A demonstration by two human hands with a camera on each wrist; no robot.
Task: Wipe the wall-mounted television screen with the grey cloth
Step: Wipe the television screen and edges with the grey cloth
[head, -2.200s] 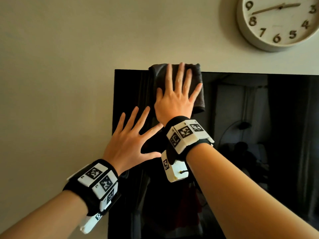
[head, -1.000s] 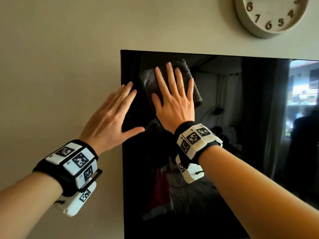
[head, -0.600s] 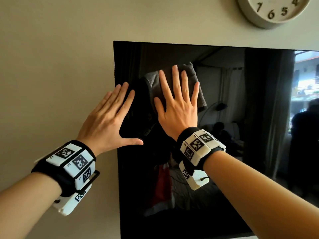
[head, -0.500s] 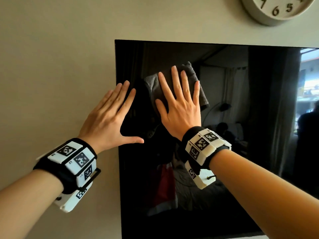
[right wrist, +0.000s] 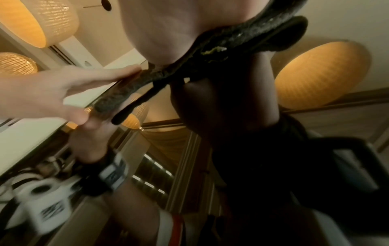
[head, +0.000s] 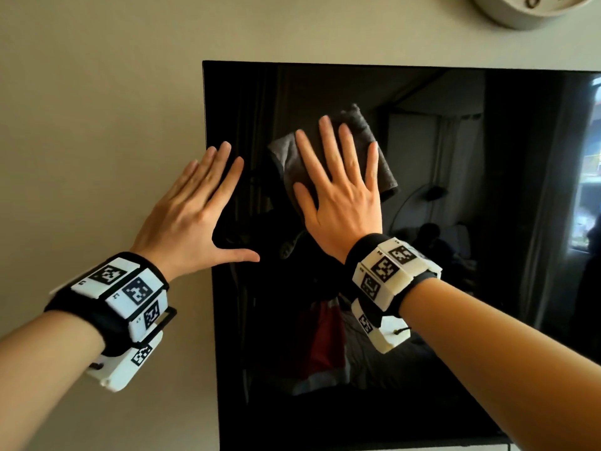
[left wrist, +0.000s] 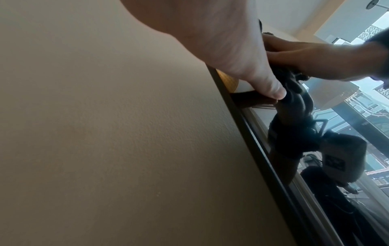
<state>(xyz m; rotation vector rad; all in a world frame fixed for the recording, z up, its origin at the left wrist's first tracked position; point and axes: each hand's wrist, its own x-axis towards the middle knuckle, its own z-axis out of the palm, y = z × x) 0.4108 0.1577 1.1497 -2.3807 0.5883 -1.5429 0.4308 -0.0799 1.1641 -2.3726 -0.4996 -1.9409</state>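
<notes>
The black wall-mounted television screen (head: 455, 222) fills the right of the head view. A folded grey cloth (head: 380, 148) lies flat against its upper left part. My right hand (head: 338, 190) presses the cloth to the glass with straight, spread fingers. My left hand (head: 198, 206) lies flat across the screen's left edge, fingers straight, thumb stretched onto the glass. In the right wrist view the cloth (right wrist: 231, 45) shows edge-on under my right palm (right wrist: 160, 28), with the left hand (right wrist: 63, 89) beside it. In the left wrist view my left thumb (left wrist: 271, 88) touches the screen edge (left wrist: 263, 158).
A beige wall (head: 97, 92) surrounds the television. A round wall clock (head: 533, 8) hangs above the screen at the top right. The glass mirrors a dim room, lamps and a bright window (head: 588, 164).
My right hand has slid the cloth down from the screen's top edge into the upper left area and a little right. My left hand has moved from the glass to the left edge.
</notes>
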